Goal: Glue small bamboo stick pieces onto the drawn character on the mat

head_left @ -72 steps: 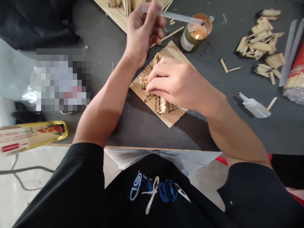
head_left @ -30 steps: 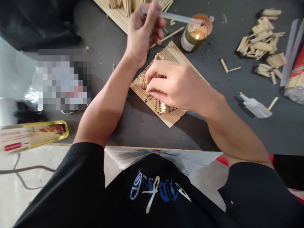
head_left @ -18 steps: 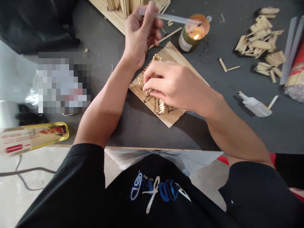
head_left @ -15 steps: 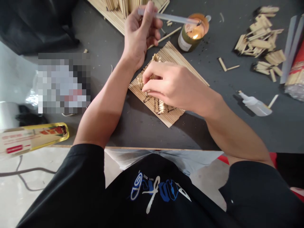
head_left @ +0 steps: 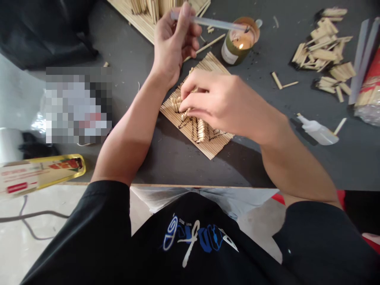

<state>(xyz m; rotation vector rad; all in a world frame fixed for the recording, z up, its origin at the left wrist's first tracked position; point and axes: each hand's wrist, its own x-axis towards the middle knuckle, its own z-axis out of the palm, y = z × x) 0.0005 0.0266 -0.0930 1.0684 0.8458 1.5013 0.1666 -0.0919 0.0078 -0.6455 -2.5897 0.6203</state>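
Observation:
My left hand [head_left: 175, 43] is closed round one end of a translucent glue stick [head_left: 212, 23]. The stick's darkened far tip is over the burning candle [head_left: 233, 47] in its green glass jar. Below, my right hand [head_left: 221, 101] hovers over a flat panel of wooden sticks [head_left: 214, 149], thumb and fingertips pinched together. Whatever lies between those fingertips is too small or hidden to make out. Short upright wooden pieces [head_left: 200, 130] stand in rows along black lines drawn on the panel. Part of the panel is hidden under my right hand.
Short stick pieces [head_left: 325, 49] lie piled at the right, near more glue sticks [head_left: 360, 59] and a red package [head_left: 372, 89]. A white squeeze bottle [head_left: 319, 131] lies on its side. Another stick-built piece [head_left: 142, 19] stands at the back. A yellow-edged package [head_left: 44, 172] is at left.
My right hand has shifted slightly right and up off the panel, uncovering more of the upright pieces. My left hand still holds the glue stick at the candle.

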